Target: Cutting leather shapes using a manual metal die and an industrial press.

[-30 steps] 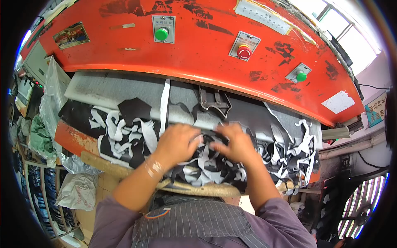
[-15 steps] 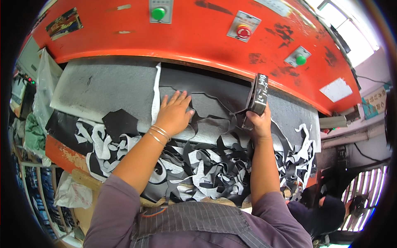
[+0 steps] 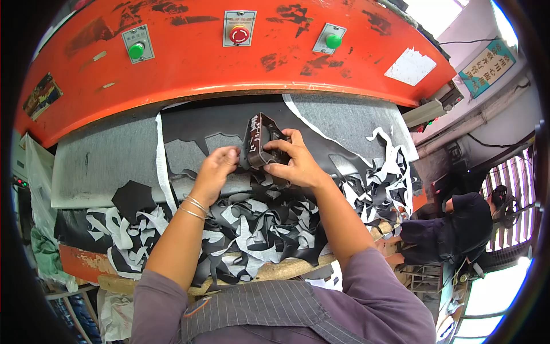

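A dark metal cutting die [image 3: 252, 143] with pale handwriting on its side stands tilted over the bench, and my right hand [image 3: 298, 161] grips it, fingers inside its frame. Just left of it, my left hand [image 3: 216, 172] is closed, thumb and fingers drawn together; what they hold, if anything, I cannot make out. Beneath both hands a black leather-like sheet [image 3: 223, 117] with a pale edge lies over the grey cutting board [image 3: 103, 155]. Openings cut in the sheet let the grey show. A black many-sided piece [image 3: 133, 198] lies at the board's left front.
Black and white offcuts [image 3: 252, 229] heap along the front edge, with more scraps [image 3: 381, 183] at the right. Across the back runs an orange machine beam [image 3: 189, 63] bearing two green buttons and a red stop button [image 3: 239, 34]. Another person [image 3: 458, 223] is at the far right.
My view has swung right. The right hand has brought the die leftward toward my left hand. My left hand has lifted from the sheet, its spread fingers now closed.
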{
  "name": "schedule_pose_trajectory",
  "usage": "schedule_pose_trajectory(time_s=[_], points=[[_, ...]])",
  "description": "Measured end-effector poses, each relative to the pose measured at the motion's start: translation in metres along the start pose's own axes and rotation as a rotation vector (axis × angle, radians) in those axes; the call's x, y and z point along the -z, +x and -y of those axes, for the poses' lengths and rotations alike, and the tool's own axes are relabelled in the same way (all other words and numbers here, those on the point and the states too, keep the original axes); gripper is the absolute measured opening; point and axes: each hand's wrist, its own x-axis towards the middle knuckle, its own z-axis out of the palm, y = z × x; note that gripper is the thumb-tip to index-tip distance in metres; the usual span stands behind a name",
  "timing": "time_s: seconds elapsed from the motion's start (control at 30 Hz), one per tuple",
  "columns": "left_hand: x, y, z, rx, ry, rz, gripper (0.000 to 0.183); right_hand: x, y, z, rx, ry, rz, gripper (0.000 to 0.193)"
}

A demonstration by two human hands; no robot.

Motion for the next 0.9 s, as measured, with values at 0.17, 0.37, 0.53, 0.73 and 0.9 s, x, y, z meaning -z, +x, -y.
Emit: schedule_pose_trajectory(time_s=[0.17,0.37,0.53,0.73,0.9], points=[[0.0,-0.01,0.001,-0.074,-0.044,0.309,0.051,-0.03,-0.008,0.001,-0.073,0.272,0.161,0.045],[0.002,0.0,0.007,-0.048,0.175,-0.011,0.029,0.008,-0.005,0.003,-0.081,-0.009,-0.034,0.039],[-0.003,0.0,0.007,-0.024,0.025,-0.048,0.026,0.025,-0.007,-0.016,-0.135,-0.246,0.101,0.039],[0.031,-0.041,-0.007,-0.049,-0.369,-0.346,0.03,0.018,-0.001,-0.039,-0.046,-0.378,0.154,0.038],[0.09,-0.093,-0.043,-0.37,0.921,-0.547,0.068,0.027,0.009,-0.051,0.033,-0.42,0.18,0.042]])
